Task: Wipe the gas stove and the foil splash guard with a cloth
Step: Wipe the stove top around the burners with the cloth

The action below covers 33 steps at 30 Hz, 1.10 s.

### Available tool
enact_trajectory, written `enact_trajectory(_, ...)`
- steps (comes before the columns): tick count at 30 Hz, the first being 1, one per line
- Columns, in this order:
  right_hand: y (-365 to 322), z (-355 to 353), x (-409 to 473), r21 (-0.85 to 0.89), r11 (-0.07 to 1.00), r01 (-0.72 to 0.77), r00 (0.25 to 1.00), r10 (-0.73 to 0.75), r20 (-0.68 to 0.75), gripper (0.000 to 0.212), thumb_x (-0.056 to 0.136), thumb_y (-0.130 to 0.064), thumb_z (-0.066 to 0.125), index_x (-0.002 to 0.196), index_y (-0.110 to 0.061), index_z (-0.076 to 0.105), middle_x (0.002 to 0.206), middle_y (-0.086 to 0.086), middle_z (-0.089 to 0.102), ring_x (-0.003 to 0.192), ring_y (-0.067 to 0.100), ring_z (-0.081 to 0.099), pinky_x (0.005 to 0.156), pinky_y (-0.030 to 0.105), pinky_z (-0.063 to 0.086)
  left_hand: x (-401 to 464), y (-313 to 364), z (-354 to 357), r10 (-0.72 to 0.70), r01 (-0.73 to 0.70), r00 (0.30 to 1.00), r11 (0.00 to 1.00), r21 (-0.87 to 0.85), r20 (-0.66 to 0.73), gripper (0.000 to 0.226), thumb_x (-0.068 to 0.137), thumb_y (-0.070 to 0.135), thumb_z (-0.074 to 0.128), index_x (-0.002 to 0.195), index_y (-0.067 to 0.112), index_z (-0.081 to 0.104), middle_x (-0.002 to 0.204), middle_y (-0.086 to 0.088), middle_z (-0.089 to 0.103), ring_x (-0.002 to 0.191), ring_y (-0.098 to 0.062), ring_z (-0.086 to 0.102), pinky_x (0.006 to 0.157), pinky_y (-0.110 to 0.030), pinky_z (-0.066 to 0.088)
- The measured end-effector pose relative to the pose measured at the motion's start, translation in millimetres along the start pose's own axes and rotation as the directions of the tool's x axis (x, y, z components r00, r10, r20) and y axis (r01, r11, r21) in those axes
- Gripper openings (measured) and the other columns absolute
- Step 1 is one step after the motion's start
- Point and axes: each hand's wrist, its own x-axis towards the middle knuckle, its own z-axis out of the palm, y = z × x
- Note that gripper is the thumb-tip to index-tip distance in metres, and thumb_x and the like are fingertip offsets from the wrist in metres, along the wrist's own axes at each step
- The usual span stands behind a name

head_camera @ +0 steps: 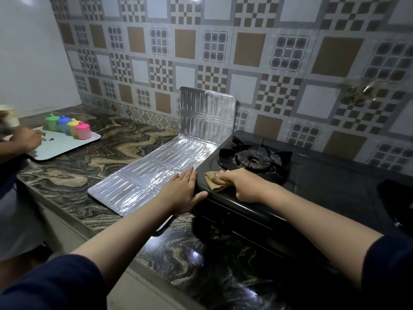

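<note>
A black gas stove [312, 175] stands on the marble counter, its left burner [254, 161] just beyond my hands. My right hand [241, 184] presses a tan cloth [214, 181] onto the stove's front left corner, fingers curled over the cloth. My left hand [183, 191] lies with straight fingers against the stove's left edge, thumb on the stove's front rim, palm over the foil. The silver foil splash guard [156, 166] lies mostly flat on the counter left of the stove, its far panel [206, 110] folded upright against the tiled wall.
At the far left, a white tray [67, 146] carries several coloured lidded cups [69, 127]. Another person's hand [29, 137] reaches over that tray. The patterned tile wall runs behind everything. The counter's front edge [67, 222] runs diagonally at the lower left.
</note>
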Motion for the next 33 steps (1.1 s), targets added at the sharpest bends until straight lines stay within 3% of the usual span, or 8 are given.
enact_trajectory(3, 7.3, 1.6, -14.8, 0.051, 0.999, -0.007, 1.000, 0.008, -0.019, 0.080, 0.073, 0.014, 0.046, 0.144, -0.021, 0.039, 0.154, 0.003, 0.032, 0.143, 0.016, 0.028, 0.111, 0.014, 0.017, -0.7, 1.8, 0.6, -0.002, 0.002, 1.000, 1.000, -0.005, -0.007, 0.083, 0.096, 0.060, 0.024, 0.153, 0.003, 0.002, 0.161, -0.015, -0.002, 0.149, -0.023, 0.006, 0.120, -0.037, 0.007)
enact_trajectory(6, 10.3, 2.0, -27.0, 0.079, 0.997, -0.009, 0.999, 0.012, -0.033, 0.081, 0.073, 0.016, 0.045, 0.144, -0.021, 0.040, 0.154, 0.000, 0.033, 0.143, 0.012, 0.028, 0.105, 0.008, 0.011, -0.2, 2.5, 1.7, -0.008, 0.008, 1.000, 1.000, 0.005, -0.013, 0.084, 0.096, 0.060, 0.023, 0.153, 0.003, 0.002, 0.161, -0.014, -0.002, 0.149, -0.023, 0.005, 0.120, -0.038, 0.007)
enact_trajectory(11, 11.3, -1.8, -40.0, 0.051, 0.998, -0.023, 1.000, 0.024, -0.019, 0.080, 0.073, 0.014, 0.046, 0.143, -0.023, 0.041, 0.153, -0.002, 0.035, 0.140, 0.015, 0.034, 0.112, 0.019, 0.027, -0.6, 3.5, 1.8, -0.012, 0.012, 1.000, 1.000, 0.014, -0.020, 0.083, 0.096, 0.060, 0.023, 0.153, 0.002, 0.003, 0.161, -0.015, 0.000, 0.149, -0.023, 0.005, 0.120, -0.038, 0.007)
enact_trajectory(16, 6.3, -5.1, -48.9, -0.016, 0.999, -0.043, 0.999, 0.043, -0.031, 0.068, 0.074, 0.008, 0.049, 0.134, -0.024, 0.051, 0.133, 0.005, 0.058, 0.113, 0.026, 0.056, 0.090, 0.031, 0.049, -2.4, 4.9, -0.3, -0.020, 0.020, 1.000, 1.000, 0.019, -0.016, 0.082, 0.097, 0.058, 0.024, 0.152, 0.001, 0.004, 0.161, -0.016, 0.001, 0.149, -0.023, 0.006, 0.120, -0.038, 0.007)
enact_trajectory(20, 12.7, -13.4, -59.5, -0.066, 0.996, -0.064, 0.998, 0.063, -0.017, 0.054, 0.072, 0.006, 0.048, 0.118, -0.021, 0.061, 0.105, 0.007, 0.066, 0.096, 0.026, 0.059, 0.075, 0.036, 0.050, -4.7, 9.5, -1.7, -0.037, 0.037, 0.999, 0.999, 0.011, -0.007, 0.081, 0.097, 0.057, 0.024, 0.153, 0.001, 0.003, 0.161, -0.016, 0.001, 0.149, -0.023, 0.007, 0.120, -0.038, 0.007)
enact_trajectory(23, 21.2, -13.5, -72.3, -0.026, 0.996, -0.086, 0.996, 0.086, -0.012, 0.058, 0.070, 0.006, 0.047, 0.118, -0.022, 0.061, 0.109, 0.006, 0.067, 0.098, 0.025, 0.060, 0.081, 0.041, 0.052, -6.3, 8.5, -3.9, -0.047, 0.047, 0.999, 0.999, 0.009, 0.000, 0.081, 0.097, 0.058, 0.022, 0.152, 0.001, 0.004, 0.161, -0.016, 0.002, 0.149, -0.024, 0.007, 0.120, -0.038, 0.006)
enact_trajectory(29, 23.1, -7.2, -74.4, -0.010, 0.998, -0.066, 0.997, 0.065, -0.036, 0.063, 0.070, 0.006, 0.046, 0.121, -0.028, 0.060, 0.115, 0.003, 0.067, 0.104, 0.026, 0.061, 0.083, 0.037, 0.051, -0.3, 33.2, -6.0, -0.124, 0.125, 0.992, 0.992, 0.021, -0.031, 0.090, 0.094, 0.064, 0.020, 0.151, -0.004, 0.002, 0.159, -0.022, 0.000, 0.149, -0.029, 0.004, 0.120, -0.043, 0.002)
enact_trajectory(33, 26.2, -1.0, -81.5, 0.026, 0.999, -0.036, 0.998, 0.038, -0.053, 0.073, 0.072, 0.010, 0.047, 0.133, -0.029, 0.053, 0.139, -0.003, 0.053, 0.123, 0.021, 0.053, 0.088, 0.022, 0.043, 10.5, 57.8, -4.8, -0.110, 0.109, 0.994, 0.992, -0.062, -0.018, 0.077, 0.099, 0.053, 0.019, 0.152, -0.001, 0.002, 0.160, -0.020, -0.005, 0.149, -0.028, 0.000, 0.118, -0.042, -0.002)
